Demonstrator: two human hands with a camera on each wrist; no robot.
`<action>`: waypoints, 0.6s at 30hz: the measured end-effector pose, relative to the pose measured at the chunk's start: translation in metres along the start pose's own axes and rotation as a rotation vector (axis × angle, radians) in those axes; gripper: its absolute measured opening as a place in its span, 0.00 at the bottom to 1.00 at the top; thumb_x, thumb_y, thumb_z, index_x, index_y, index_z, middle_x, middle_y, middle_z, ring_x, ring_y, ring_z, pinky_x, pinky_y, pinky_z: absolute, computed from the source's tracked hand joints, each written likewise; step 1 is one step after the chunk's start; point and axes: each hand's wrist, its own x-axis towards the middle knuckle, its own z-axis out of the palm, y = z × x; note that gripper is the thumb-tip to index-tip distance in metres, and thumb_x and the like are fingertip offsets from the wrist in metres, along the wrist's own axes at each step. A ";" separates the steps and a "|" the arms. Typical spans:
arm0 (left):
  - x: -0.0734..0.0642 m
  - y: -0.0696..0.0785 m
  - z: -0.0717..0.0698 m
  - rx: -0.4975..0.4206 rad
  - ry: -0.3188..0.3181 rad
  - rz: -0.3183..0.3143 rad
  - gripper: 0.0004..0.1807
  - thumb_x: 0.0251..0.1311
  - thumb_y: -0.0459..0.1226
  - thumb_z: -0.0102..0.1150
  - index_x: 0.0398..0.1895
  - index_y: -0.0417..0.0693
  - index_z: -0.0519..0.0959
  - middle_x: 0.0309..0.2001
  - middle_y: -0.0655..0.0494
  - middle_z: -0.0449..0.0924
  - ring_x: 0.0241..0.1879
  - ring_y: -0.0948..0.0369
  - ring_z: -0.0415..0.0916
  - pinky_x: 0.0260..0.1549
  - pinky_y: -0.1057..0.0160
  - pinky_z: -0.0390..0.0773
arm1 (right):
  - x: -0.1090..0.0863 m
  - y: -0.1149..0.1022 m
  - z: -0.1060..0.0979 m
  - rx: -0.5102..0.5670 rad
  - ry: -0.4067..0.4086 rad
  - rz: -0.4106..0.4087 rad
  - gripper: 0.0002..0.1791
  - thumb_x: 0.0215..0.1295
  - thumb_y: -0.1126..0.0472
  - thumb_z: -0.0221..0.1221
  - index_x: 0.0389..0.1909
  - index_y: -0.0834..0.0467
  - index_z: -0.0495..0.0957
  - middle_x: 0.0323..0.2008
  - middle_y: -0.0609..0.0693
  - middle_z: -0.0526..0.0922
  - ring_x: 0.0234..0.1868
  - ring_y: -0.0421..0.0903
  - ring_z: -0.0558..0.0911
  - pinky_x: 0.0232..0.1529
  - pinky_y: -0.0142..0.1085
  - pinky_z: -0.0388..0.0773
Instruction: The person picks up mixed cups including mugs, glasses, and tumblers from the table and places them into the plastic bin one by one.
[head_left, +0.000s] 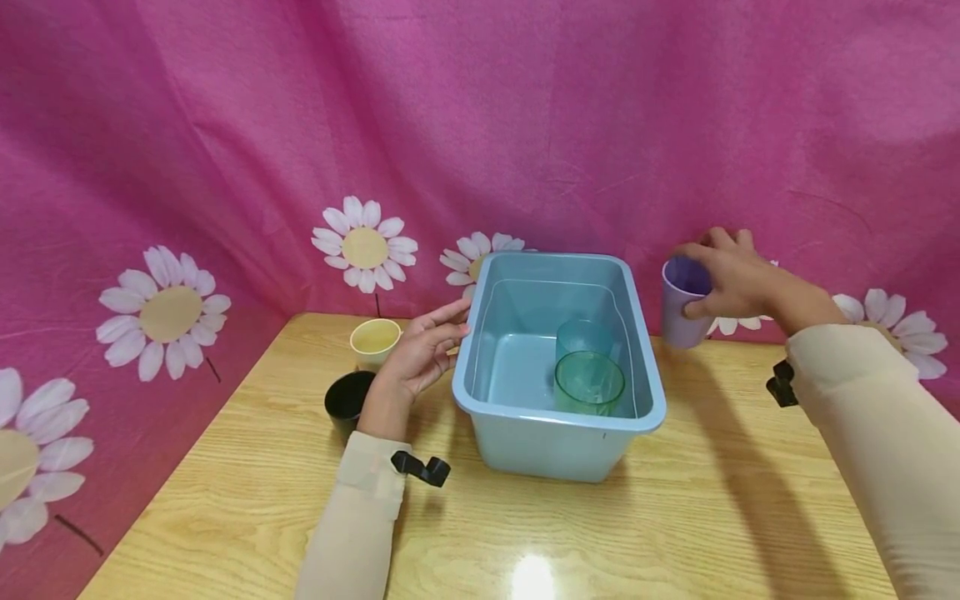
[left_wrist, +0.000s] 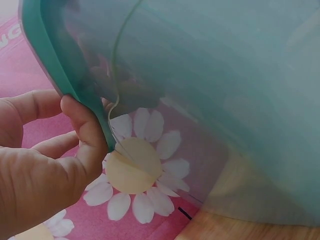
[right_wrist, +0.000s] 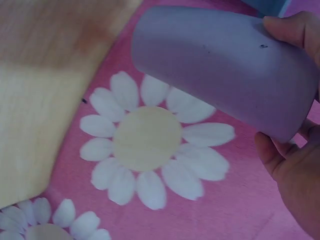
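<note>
- Five cups in all: one purple cup point(head_left: 681, 315), one teal tumbler point(head_left: 583, 335), one green tumbler point(head_left: 588, 383), one yellow cup point(head_left: 373, 337) and one black cup point(head_left: 347, 402).
- One blue tub point(head_left: 555, 446), holding the two tumblers side by side in its right half, the green nearer.
- Two hands. The right hand point(head_left: 731, 271) has its fingers clamped on the purple cup near the mouth; the left hand point(head_left: 423, 346) has thumb and fingers lightly pinching the tub's left rim.
- The purple cup is to the right of the tub, near the far edge of the bench point(head_left: 247, 492). Whether its base touches the wood I cannot tell.
- It is plain lavender, mouth upward, slightly tilted, narrower at the base, darker inside, with small dark specks on its side.
- The yellow and black cups stand left of the tub, close to the left forearm.
- A pink daisy-print cloth point(head_left: 562, 125) rises along the bench's far and left edges.
- A narrow gap separates tub and purple cup; bare wood stretches wide on the near side.
</note>
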 end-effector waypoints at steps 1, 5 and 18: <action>0.000 0.000 0.000 -0.001 0.000 0.001 0.31 0.71 0.24 0.49 0.77 0.41 0.63 0.72 0.42 0.67 0.42 0.61 0.82 0.41 0.61 0.85 | 0.001 -0.001 -0.003 -0.001 0.009 -0.006 0.45 0.44 0.56 0.77 0.67 0.60 0.72 0.55 0.70 0.67 0.50 0.68 0.61 0.42 0.57 0.64; -0.001 0.000 0.001 -0.006 0.002 0.006 0.31 0.71 0.24 0.49 0.77 0.40 0.63 0.73 0.41 0.66 0.42 0.61 0.81 0.40 0.62 0.85 | 0.004 -0.006 -0.018 -0.001 0.040 -0.033 0.45 0.42 0.57 0.78 0.66 0.60 0.74 0.55 0.69 0.68 0.51 0.68 0.61 0.43 0.55 0.61; -0.001 0.001 0.001 -0.003 -0.004 0.005 0.31 0.71 0.24 0.48 0.78 0.40 0.62 0.73 0.42 0.66 0.42 0.61 0.81 0.41 0.61 0.85 | 0.009 -0.014 -0.048 -0.037 0.059 -0.054 0.43 0.43 0.57 0.78 0.65 0.61 0.74 0.54 0.69 0.67 0.52 0.69 0.60 0.42 0.56 0.59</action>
